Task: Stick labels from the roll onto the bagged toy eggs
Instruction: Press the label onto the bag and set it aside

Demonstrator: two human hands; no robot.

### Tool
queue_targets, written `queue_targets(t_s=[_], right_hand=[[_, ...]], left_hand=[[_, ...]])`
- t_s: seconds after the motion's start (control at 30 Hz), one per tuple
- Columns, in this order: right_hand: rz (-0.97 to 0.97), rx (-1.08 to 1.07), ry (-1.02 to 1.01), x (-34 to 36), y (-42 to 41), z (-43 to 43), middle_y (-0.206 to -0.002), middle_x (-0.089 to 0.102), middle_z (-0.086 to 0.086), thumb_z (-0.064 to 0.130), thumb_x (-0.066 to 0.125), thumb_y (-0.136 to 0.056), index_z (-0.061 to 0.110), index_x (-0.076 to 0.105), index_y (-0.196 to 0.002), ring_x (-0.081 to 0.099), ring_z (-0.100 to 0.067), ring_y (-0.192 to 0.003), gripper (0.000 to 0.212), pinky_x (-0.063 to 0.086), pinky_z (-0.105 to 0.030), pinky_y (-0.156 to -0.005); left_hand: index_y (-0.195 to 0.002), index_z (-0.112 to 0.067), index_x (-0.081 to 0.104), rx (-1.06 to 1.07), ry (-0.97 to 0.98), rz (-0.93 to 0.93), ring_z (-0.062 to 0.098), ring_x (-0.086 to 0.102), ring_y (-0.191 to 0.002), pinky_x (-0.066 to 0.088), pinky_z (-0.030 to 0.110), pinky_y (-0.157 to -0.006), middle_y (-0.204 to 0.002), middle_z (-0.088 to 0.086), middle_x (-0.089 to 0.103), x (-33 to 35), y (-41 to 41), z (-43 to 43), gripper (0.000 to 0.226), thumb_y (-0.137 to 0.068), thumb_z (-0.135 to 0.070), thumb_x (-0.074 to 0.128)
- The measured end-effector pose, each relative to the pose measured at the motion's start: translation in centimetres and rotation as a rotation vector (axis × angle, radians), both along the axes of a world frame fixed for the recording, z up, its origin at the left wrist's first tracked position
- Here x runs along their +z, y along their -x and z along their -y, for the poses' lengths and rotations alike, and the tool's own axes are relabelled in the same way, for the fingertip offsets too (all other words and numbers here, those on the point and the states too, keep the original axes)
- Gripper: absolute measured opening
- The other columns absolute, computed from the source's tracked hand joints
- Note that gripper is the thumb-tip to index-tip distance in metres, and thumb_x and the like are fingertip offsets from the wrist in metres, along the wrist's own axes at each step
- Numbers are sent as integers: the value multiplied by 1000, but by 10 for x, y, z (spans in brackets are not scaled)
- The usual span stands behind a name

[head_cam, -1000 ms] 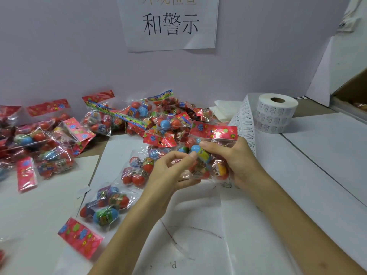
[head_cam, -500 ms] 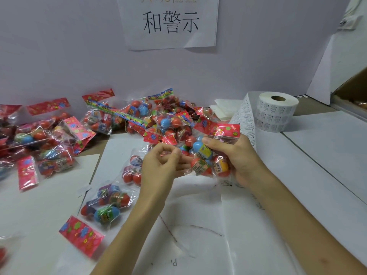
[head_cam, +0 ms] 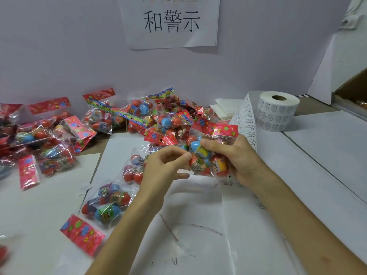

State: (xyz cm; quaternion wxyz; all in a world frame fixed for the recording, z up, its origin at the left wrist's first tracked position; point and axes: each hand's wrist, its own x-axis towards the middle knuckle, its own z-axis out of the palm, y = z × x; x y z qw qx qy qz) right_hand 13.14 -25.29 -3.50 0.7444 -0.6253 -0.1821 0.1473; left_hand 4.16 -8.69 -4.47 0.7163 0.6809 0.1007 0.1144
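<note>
My right hand [head_cam: 245, 162] grips a clear bag of toy eggs [head_cam: 201, 162] with a red flowered header, held up over the white paper. The thumb lies across a blue egg. My left hand [head_cam: 164, 170] is beside the bag, its thumb and forefinger pinching at the bag's left edge. I cannot see a label between them. The white label roll [head_cam: 278, 114] stands at the back right. Its printed strip [head_cam: 246, 121] runs forward and passes under my right hand.
A heap of bagged eggs [head_cam: 158, 120] lies against the back wall, with more bags at the left [head_cam: 39, 139]. Two bags [head_cam: 109, 204] lie just left of my left forearm. A paper sign [head_cam: 170, 20] hangs on the wall. A cardboard box edge [head_cam: 353, 92] shows at far right.
My left hand drew back from under the bag, curled its fingers, and now pinches at the bag's left edge. My right hand lifted the bag slightly.
</note>
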Motion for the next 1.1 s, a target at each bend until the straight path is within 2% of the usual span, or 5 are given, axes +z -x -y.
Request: queue_targets(t_s=[0.2, 0.33, 0.5, 0.8, 1.1], right_hand=[[-11, 11, 0, -1, 0, 2, -103, 77, -17, 20, 85, -66, 8, 77, -100, 75, -34, -97, 37, 62, -50, -84], [-3, -5, 11, -2, 1, 2, -102, 76, -22, 19, 85, -64, 11, 80, -93, 72, -43, -98, 30, 54, -65, -92], [-5, 53, -17, -3, 3, -1, -102, 76, -20, 10, 82, -67, 1, 74, -105, 76, -31, -89, 40, 61, -36, -73], [-133, 36, -55, 3, 2, -4, -111, 75, -10, 33, 71, -85, 9, 68, -121, 73, -23, -98, 44, 60, -40, -76], [-87, -57, 52, 1, 2, -1, -110, 74, -21, 11, 73, -89, 5, 74, -105, 72, -37, -102, 18, 58, -55, -94]], left_hand=[[-94, -6, 60, -173, 203, -77, 43, 75, -96, 64, 42, -80, -106, 25, 75, 0, 0, 5, 11, -96, -12, 69], [-122, -8, 58, -228, 136, -97, 36, 76, -98, 62, 39, -81, -107, 22, 75, -1, 1, 9, 50, -81, -15, 85], [-123, -9, 63, -175, 76, -101, 40, 75, -96, 63, 46, -87, -109, 33, 69, -1, 0, 11, 42, -85, 3, 77], [-115, -7, 70, -62, 79, -47, 33, 76, -96, 64, 36, -77, -106, 18, 76, -2, -1, 6, 30, -87, 3, 73], [-109, -24, 75, -107, -2, -73, 27, 75, -101, 64, 42, -77, -103, 2, 78, 0, 2, 9, 38, -81, -48, 81]])
